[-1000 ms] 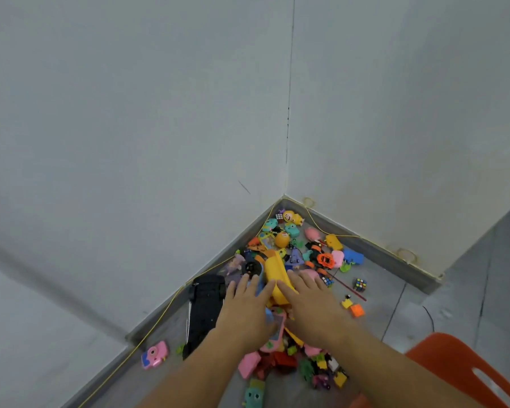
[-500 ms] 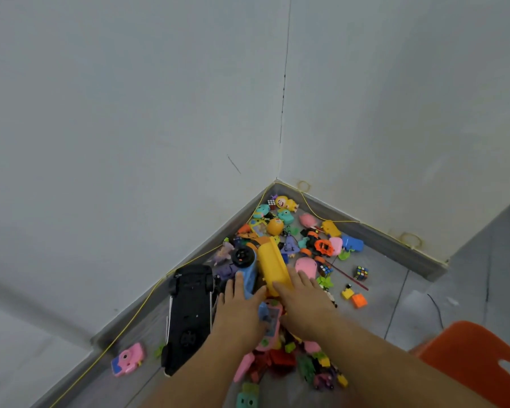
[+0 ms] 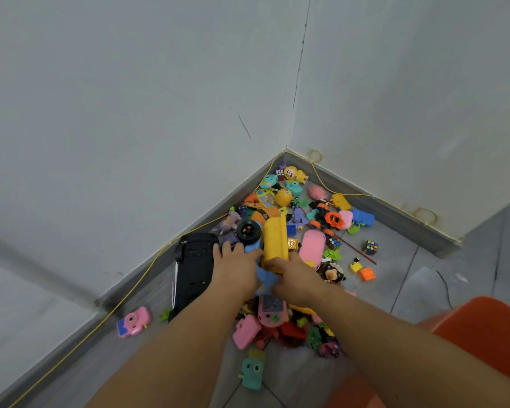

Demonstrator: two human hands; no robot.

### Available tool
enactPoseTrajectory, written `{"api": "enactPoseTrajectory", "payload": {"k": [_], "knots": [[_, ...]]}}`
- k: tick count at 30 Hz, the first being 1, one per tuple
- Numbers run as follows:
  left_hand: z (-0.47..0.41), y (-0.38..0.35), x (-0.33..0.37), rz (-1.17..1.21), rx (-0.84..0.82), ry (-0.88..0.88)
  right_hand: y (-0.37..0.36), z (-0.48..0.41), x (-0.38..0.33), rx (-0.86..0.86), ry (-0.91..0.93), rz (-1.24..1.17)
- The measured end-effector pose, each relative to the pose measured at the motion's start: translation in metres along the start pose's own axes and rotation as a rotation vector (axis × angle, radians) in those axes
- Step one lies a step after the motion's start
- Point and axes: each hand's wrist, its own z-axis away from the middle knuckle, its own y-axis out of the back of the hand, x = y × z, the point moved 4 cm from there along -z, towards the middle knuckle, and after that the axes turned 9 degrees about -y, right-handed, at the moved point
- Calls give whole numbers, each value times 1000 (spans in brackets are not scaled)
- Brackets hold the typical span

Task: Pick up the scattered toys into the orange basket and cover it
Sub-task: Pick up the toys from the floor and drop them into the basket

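Head view: both hands on one big toy in a floor corner.

The right hand curls its fingers over the near end of the yellow and blue wheeled toy. The left hand lies bent over the toy's blue side, and its back hides whether the fingers close underneath. That toy sits in the scattered toys heaped against the skirting, many too small or overlapped to name. A black toy car lies just left of the left hand, partly under the forearm. A pink toy camera lies apart by the wall. The orange basket stands at lower right, well apart from the heap and cut off by the frame edge, its inside unseen.
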Motion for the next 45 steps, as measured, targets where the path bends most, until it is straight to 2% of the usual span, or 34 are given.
{"api": "enactPoseTrajectory", "payload": {"k": [3, 5, 8, 13, 15, 17, 20, 22, 27, 31, 34, 36, 39, 41, 45], "knots": [[-5, -17, -7, 227, -96, 2, -9, -4, -1, 6, 20, -73], [-4, -20, -7, 319, -60, -6, -17, -7, -2, 60, 12, -103], [4, -23, -6, 437, 70, 8, -21, -4, -4, 170, 14, -93], [24, -6, 16, 526, 402, -51, 14, 31, -3, 395, 76, -40], [30, 26, 48, 551, 498, -128, 48, 65, 8, 485, 34, -40], [41, 55, 102, 570, 523, -229, 89, 115, 38, 543, -35, -25], [76, 86, 196, 599, 471, -408, 134, 204, 101, 541, -141, -12], [107, 96, 251, 596, 387, -540, 140, 262, 143, 494, -235, -12], [167, 59, 318, 444, 3, -623, 78, 348, 194, 280, -344, -91], [195, 35, 321, 442, -214, -642, 58, 363, 204, 198, -335, -163], [217, 18, 313, 413, -286, -622, 52, 373, 201, 64, -365, -137], [224, 10, 300, 340, -209, -640, 55, 375, 187, 15, -343, -56], [215, 15, 258, 425, 24, -589, 64, 356, 147, 13, -233, -37], [200, 13, 213, 528, 125, -445, 67, 326, 118, 69, -169, -47], [163, -22, 113, 606, 122, -64, 56, 237, 66, 77, -102, -23]]}}
